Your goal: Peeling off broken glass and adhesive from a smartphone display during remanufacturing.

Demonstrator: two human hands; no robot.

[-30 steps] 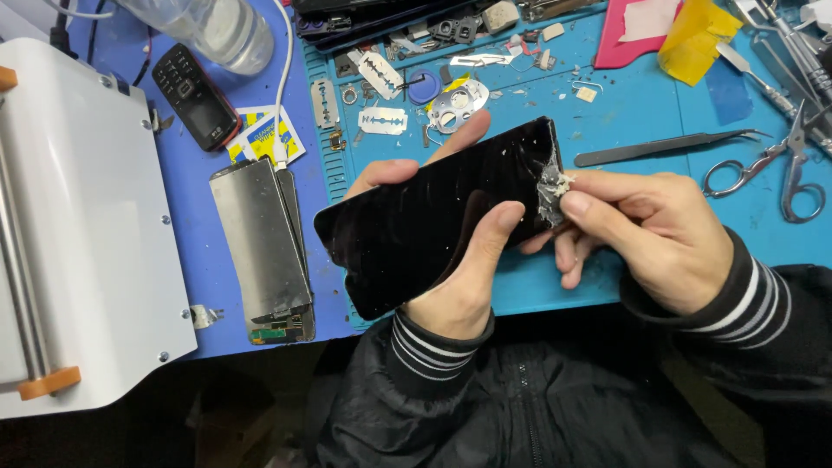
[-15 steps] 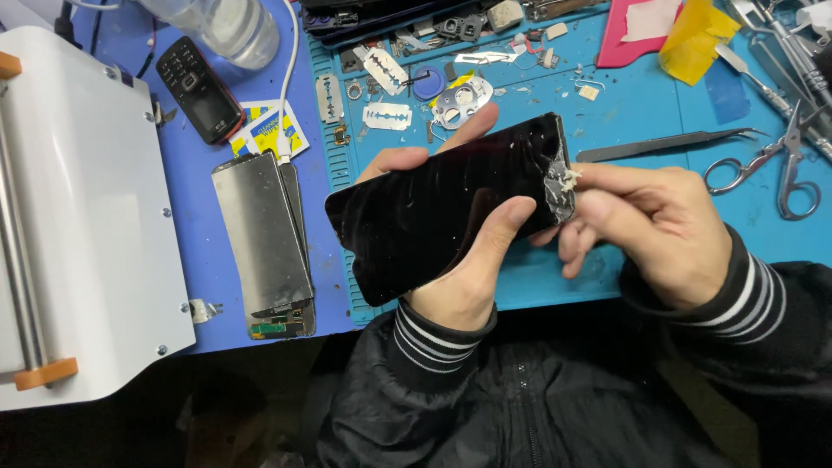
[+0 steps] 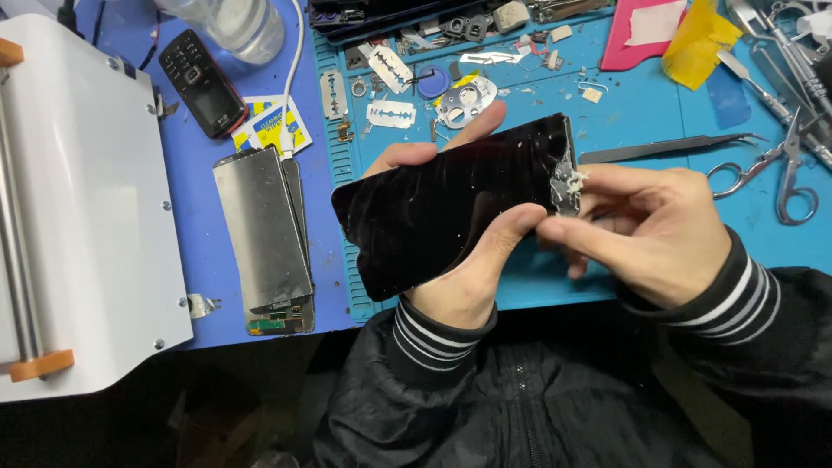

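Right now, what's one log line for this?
left hand: holds black phone screen | right hand: pinches its cracked corner | tweezers: on mat

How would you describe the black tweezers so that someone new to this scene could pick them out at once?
Start at the light blue mat on the bench and look just above the right hand. The black tweezers lie there flat, pointing right toward the silver scissors. They are the only dark, slim, ringless tool there; the scissors and other tools near them are shiny metal.
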